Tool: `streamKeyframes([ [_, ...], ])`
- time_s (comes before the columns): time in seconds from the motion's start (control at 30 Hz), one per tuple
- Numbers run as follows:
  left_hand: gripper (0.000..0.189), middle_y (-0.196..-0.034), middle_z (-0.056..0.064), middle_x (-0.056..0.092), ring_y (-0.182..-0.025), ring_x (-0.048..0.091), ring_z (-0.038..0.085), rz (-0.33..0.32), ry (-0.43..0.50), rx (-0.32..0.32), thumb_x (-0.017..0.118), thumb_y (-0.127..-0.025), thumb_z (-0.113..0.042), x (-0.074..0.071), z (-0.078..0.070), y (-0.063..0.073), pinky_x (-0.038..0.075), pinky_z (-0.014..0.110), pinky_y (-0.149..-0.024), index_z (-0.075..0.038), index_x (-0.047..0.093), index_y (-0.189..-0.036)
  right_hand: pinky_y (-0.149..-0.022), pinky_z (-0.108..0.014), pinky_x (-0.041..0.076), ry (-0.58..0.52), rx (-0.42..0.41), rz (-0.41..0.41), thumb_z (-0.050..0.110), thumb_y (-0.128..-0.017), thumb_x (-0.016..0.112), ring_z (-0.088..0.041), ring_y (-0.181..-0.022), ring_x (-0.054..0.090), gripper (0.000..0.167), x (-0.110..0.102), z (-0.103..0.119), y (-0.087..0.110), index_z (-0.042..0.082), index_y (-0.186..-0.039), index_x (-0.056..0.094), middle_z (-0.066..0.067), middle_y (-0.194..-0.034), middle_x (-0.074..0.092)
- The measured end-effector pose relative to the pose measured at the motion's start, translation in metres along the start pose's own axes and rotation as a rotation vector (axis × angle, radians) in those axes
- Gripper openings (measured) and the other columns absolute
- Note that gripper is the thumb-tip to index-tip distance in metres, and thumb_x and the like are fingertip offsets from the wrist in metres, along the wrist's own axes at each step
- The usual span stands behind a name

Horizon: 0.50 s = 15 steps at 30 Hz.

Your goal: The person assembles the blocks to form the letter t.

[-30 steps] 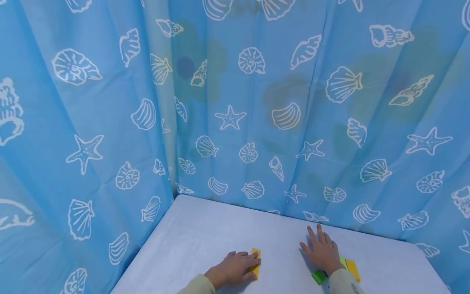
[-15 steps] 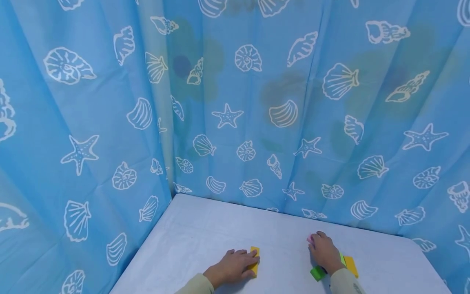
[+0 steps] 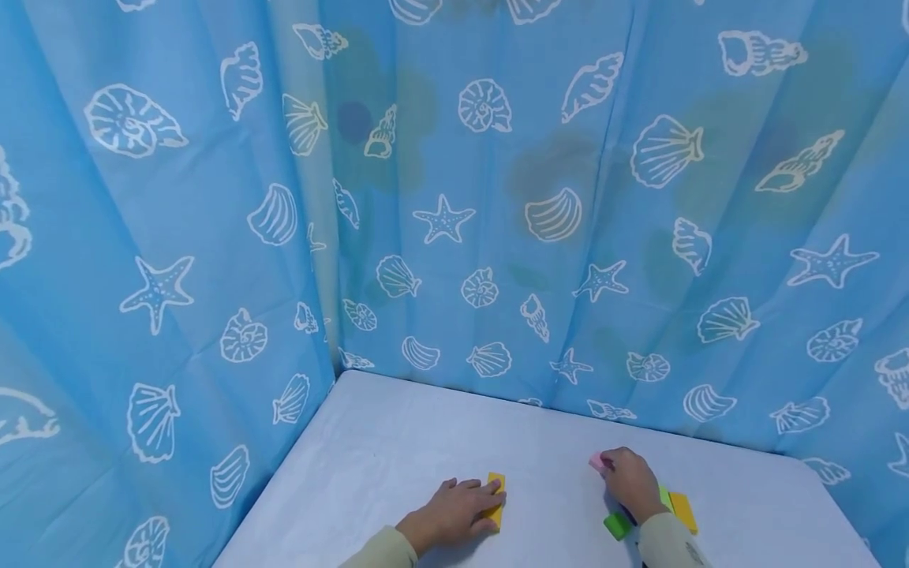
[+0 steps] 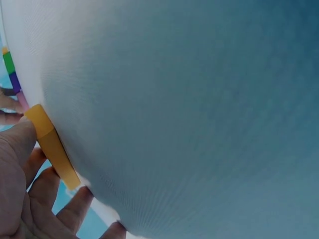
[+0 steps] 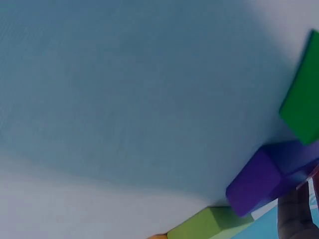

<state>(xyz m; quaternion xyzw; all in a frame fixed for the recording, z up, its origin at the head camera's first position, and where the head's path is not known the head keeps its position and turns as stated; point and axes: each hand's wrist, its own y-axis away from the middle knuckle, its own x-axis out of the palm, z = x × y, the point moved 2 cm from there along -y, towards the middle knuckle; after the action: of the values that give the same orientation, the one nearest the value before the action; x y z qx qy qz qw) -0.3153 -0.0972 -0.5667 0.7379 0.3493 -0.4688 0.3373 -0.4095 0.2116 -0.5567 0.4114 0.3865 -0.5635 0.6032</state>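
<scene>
My left hand lies over a yellow block on the white table. In the left wrist view the thumb is against one end of that yellow block, with the fingers along its far side. My right hand pinches a small pink block at its fingertips, farther right. Beneath and beside the right wrist sit a green block, a light green block and a second yellow block. The right wrist view shows a purple block near the right fingers, mostly hidden from the head view.
Blue curtains with white seashell prints hang along the table's back and left edges. The white tabletop stretches between and behind both hands.
The right hand's spread fingers have drawn together onto the pink block, which has come into view at their tips. The left hand stays on its yellow block.
</scene>
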Motion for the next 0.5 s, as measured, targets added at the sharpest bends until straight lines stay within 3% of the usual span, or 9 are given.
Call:
streamKeyframes([
  [0.23,0.053,-0.156,-0.013,0.038,-0.14,0.044,0.022,0.006,0.001,0.012,0.052,-0.097,-0.053,-0.0028,-0.0036,0.0003,0.038,0.06,-0.109,-0.034,0.047,-0.147,-0.101,-0.06,0.045,-0.103,0.089,0.006,0.013,-0.095,0.062,-0.042,-0.107,0.058,0.039,-0.0034,-0.0025,-0.0026,-0.012,-0.124,0.059,-0.03,-0.118,0.062],
  [0.5,0.052,-0.156,-0.015,0.039,-0.14,0.044,0.022,0.004,-0.004,-0.002,0.053,-0.097,-0.052,-0.0018,-0.0025,0.0004,0.038,0.059,-0.109,-0.035,0.047,-0.146,-0.101,-0.062,0.044,-0.195,0.115,0.008,0.021,-0.095,0.064,-0.042,-0.109,0.055,0.041,0.0018,-0.0079,-0.003,-0.006,-0.126,0.061,-0.031,-0.123,0.06],
])
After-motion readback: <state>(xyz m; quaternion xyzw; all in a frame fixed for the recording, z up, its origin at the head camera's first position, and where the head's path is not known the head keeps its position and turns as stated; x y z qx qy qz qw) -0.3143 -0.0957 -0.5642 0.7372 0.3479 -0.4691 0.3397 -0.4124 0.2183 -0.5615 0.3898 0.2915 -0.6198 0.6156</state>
